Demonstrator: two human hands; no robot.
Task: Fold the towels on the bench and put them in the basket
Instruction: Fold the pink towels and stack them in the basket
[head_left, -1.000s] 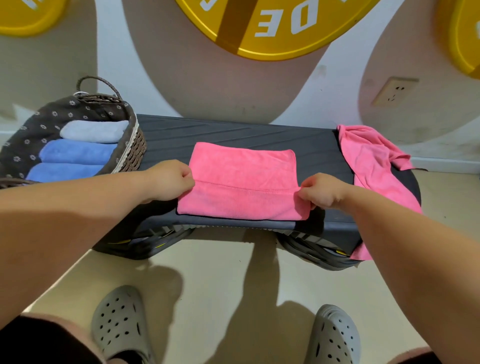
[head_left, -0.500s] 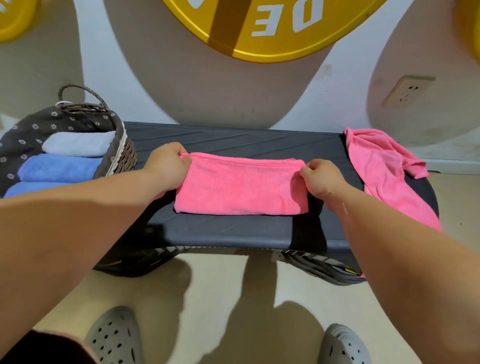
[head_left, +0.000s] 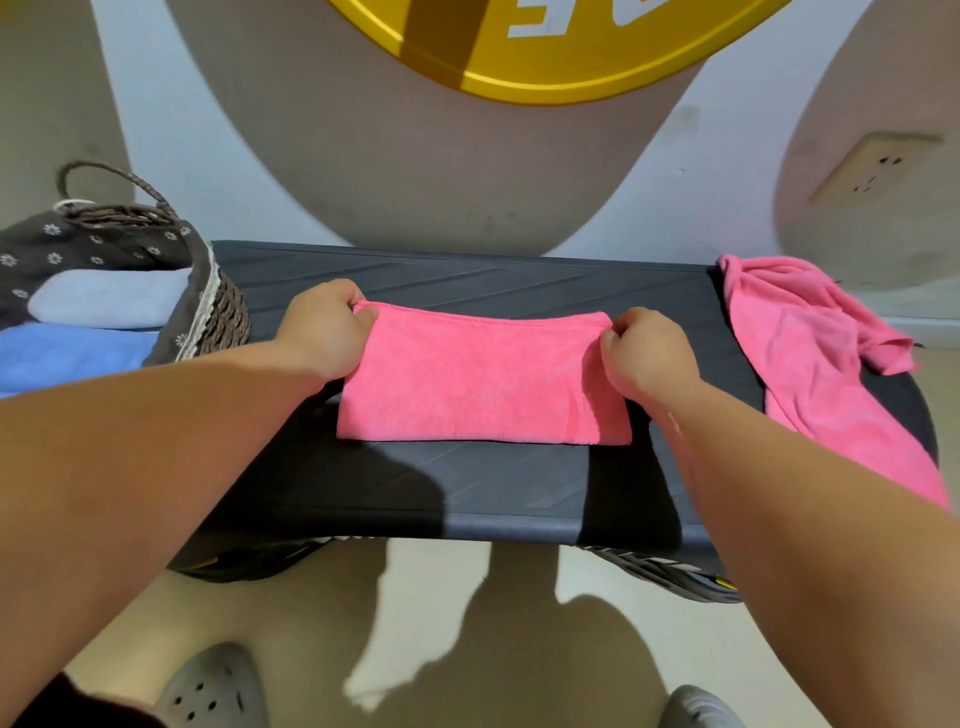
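A pink towel (head_left: 478, 384) lies folded into a flat rectangle in the middle of the dark bench (head_left: 467, 493). My left hand (head_left: 324, 327) pinches its far left corner and my right hand (head_left: 644, 353) pinches its far right corner, both pressed down at the far edge. A second pink towel (head_left: 810, 364) lies crumpled and unfolded over the bench's right end, partly hanging off. The woven basket (head_left: 218, 306) with a dark flowered lining stands at the bench's left end and holds a pale blue folded towel (head_left: 109, 304) and a brighter blue one (head_left: 67, 353).
A wall stands right behind the bench, with a large yellow disc (head_left: 545, 47) and a socket (head_left: 872, 166) on it. My grey clogs (head_left: 208, 691) are on the pale floor in front of the bench. The basket handle (head_left: 104, 182) arches up at the far side.
My hands carried the near edge of the pink towel away from me onto its far edge, halving it. The view has moved closer to the bench.
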